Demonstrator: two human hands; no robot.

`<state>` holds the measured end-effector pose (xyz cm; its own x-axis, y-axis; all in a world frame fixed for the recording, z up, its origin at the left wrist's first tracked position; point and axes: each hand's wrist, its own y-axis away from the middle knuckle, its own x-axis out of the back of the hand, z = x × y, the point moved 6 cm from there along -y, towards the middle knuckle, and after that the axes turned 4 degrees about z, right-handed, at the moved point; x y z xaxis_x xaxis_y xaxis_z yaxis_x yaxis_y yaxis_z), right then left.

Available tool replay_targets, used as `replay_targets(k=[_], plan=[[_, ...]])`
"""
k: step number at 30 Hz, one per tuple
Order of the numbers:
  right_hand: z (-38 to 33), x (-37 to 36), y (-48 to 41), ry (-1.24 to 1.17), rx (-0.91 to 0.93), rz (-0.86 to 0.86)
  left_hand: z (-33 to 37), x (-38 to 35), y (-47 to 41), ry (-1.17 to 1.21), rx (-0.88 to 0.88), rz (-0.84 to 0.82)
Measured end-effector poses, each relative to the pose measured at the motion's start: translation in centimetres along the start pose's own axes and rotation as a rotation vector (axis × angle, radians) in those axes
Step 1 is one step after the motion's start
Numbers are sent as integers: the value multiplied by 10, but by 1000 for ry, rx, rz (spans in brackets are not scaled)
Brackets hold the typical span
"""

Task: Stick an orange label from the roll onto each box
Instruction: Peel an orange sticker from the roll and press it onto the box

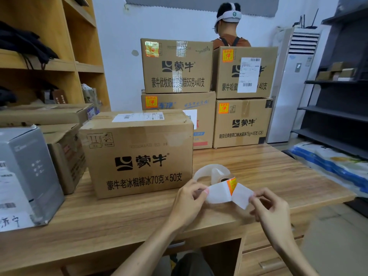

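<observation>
Currently left hand (189, 198) and right hand (268, 208) pinch the backing strip (217, 196), peeling an orange label (232, 185); next, probably, onto the nearest box (139, 156).

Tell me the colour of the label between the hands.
The label is orange with a yellow patch, seen in the head view.

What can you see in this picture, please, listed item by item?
Stacked boxes: four, brown, back of table.
Front box: one, brown, mid-table, no orange label showing.
Grey box: one, grey, table's left.
Label strip: one, white, between both hands.
Orange labels: five; one per stacked box, one on the strip.
Table: one, wooden.
Shelves: two, wooden left, dark right.
Other person: one, behind the stack.
Left hand: pinches the strip's left end.
Right hand: pinches its right end.
</observation>
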<state>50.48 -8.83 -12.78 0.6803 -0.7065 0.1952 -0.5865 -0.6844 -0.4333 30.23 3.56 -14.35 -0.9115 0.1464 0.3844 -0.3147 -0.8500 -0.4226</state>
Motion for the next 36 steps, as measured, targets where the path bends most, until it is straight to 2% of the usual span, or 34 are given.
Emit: replay_targets(k=[4,8,15,19,25,31,36], plan=[[-18,10,-2,67,70,27,5,7,1,-36,-30,45],[-49,10,2,207,286,100,24,19,2,-95,-100,101],[-96,-27,14,427,601,124,79,47,-2,1,-118,157],[-117,-50,17,519,740,130,99,61,-3,63,-41,203],[-152,-76,28,629,1014,256,109,95,0,214,156,282],[-170,-96,37,577,1130,167,112,130,6,153,255,332],[-173,-112,41,566,1118,33,119,152,10,110,275,343]])
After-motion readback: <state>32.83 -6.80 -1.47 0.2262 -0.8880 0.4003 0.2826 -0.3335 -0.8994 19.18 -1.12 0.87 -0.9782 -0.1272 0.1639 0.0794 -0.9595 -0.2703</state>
